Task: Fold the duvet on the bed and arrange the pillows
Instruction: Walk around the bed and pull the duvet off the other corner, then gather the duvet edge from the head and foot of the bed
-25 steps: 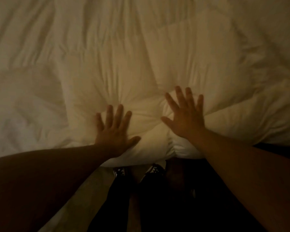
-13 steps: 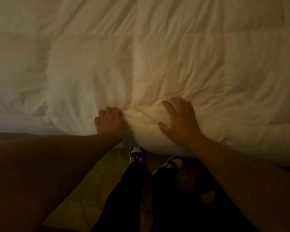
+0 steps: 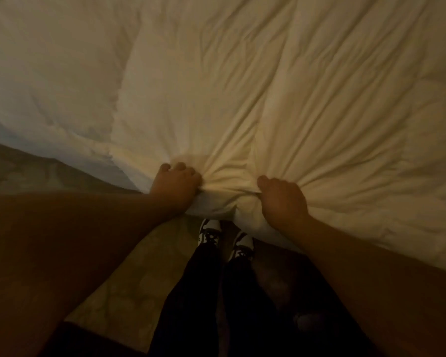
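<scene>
A white duvet fills most of the view, spread over the bed and running off the top, left and right edges of the frame. Its near edge crosses the picture from the left side down toward the lower right, and it hangs a little past the bed there. Creases fan out across the fabric from one bunched spot at the middle of that near edge. To the left, below the duvet's edge, a greyish flat surface shows; in this dim light it may be a sheet or the mattress side, and which one cannot be told. Below it lies a pale floor.

Two bare forearms reach in from the bottom corners. Between them stand the person's legs in dark trousers, ending in black-and-white shoes just under the duvet's edge.

The left hand is clenched on the duvet's edge, fingers curled into the gathered cloth. The right hand sits just beside it, also curled over and gripping the bunched fabric. A small puffed fold of duvet bulges up between the two hands.
</scene>
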### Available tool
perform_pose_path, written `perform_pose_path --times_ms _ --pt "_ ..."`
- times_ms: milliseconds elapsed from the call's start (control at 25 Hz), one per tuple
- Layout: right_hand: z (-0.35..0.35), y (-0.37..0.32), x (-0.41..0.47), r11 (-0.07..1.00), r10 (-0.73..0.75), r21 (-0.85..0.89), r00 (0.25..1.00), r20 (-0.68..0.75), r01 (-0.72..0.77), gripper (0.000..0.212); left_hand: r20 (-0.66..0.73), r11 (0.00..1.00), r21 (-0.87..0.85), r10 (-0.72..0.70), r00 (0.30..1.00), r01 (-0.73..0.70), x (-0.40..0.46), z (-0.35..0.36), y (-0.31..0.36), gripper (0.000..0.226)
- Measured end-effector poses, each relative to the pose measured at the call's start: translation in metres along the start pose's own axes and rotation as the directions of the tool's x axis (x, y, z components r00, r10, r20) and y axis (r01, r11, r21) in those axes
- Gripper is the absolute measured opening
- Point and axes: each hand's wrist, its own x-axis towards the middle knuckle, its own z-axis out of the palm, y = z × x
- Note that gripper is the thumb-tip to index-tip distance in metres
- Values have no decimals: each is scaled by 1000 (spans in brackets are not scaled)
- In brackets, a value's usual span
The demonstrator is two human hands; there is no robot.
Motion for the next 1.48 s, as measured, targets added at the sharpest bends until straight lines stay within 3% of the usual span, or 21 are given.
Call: perform_pose_path --times_ms 120,280,560,760,960,1240,1480 --pt "-37 -4 -8 998 42 37 995 89 -45 33 75 995 -95 -21 997 28 -18 -44 -1 38" --pt "-143 1 -10 975 107 196 994 -6 -104 55 -47 902 -419 -139 989 107 -32 -146 -11 56" --pt "-365 28 -48 951 263 234 928 -264 -202 67 -303 908 -420 -125 945 -14 -63 -353 -9 72" --pt "-456 80 -122 913 403 240 818 -410 -329 67 -501 903 -372 2 865 -217 -70 -470 40 70" --pt "-491 138 -193 833 551 288 672 -494 -472 66 -571 878 -281 172 802 -388 -66 -535 110 68" --pt "-483 223 -254 685 728 446 521 -445 -577 62 -525 862 -201 305 794 -464 -37 -577 213 64" --pt "-447 349 -256 605 795 543 471 -382 -582 54 -467 864 -174 350 812 -473 57 -600 322 62"
